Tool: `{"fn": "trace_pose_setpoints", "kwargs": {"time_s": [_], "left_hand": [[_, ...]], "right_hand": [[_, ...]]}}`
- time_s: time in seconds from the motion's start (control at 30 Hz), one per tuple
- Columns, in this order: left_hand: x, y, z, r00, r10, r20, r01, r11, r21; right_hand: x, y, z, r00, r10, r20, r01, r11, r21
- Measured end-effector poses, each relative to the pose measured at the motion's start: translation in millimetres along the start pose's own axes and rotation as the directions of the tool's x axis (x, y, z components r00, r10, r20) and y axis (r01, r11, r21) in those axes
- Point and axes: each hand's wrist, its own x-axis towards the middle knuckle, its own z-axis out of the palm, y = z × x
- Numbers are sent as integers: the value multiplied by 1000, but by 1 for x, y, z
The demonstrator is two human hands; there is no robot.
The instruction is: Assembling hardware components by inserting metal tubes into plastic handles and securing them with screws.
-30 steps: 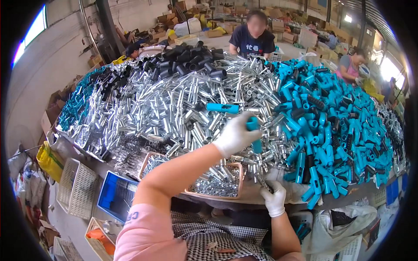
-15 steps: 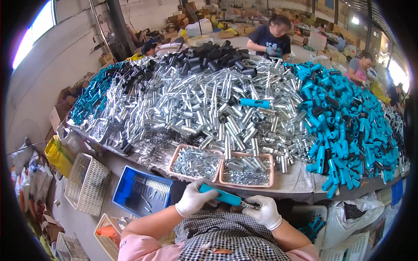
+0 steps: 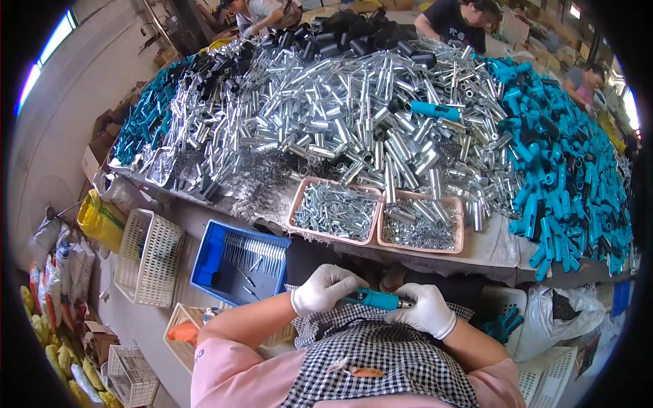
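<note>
A teal tubular handle (image 3: 376, 299) lies crosswise in front of my checkered apron. White-gloved, my left hand (image 3: 328, 290) is closed around its left end. My right hand (image 3: 426, 311), also gloved, grips the other end, where a small metal part (image 3: 406, 302) shows at the fingertips; its exact kind is partly hidden. Just beyond my hands, on the table edge, are two pink trays: the left tray (image 3: 333, 237) holds thin metal pins or screws, while the right tray (image 3: 420, 249) has small metal pieces with several tubes on top.
Shiny metal tubes (image 3: 306, 115) heap across the table, with teal handles (image 3: 554, 170) at right and black sleeves (image 3: 340, 41) at the back. Left of me are a blue bin (image 3: 197, 262) of metal rods and a white crate (image 3: 146, 272). People work across the table.
My view has tipped downward, so the table sits higher in it. Both hands still hold the teal handle, now nearer my apron. The right fingers cover more of the metal end.
</note>
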Motion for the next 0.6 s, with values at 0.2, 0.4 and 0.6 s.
{"fn": "trace_pose_setpoints", "kwargs": {"time_s": [0.2, 0.4, 0.6], "left_hand": [[11, 4, -16, 980, 157, 124, -177, 970, 165], [18, 0, -22, 961, 200, 191, -228, 964, 134], [32, -5, -23, 977, 93, 190, -106, 993, 60]], "right_hand": [[14, 6, -1, 998, -44, 34, 43, 999, 32], [12, 21, 9, 1000, 9, 28, -12, 996, 90], [-1, 2, 4, 982, 188, -12, -180, 955, 235]]}}
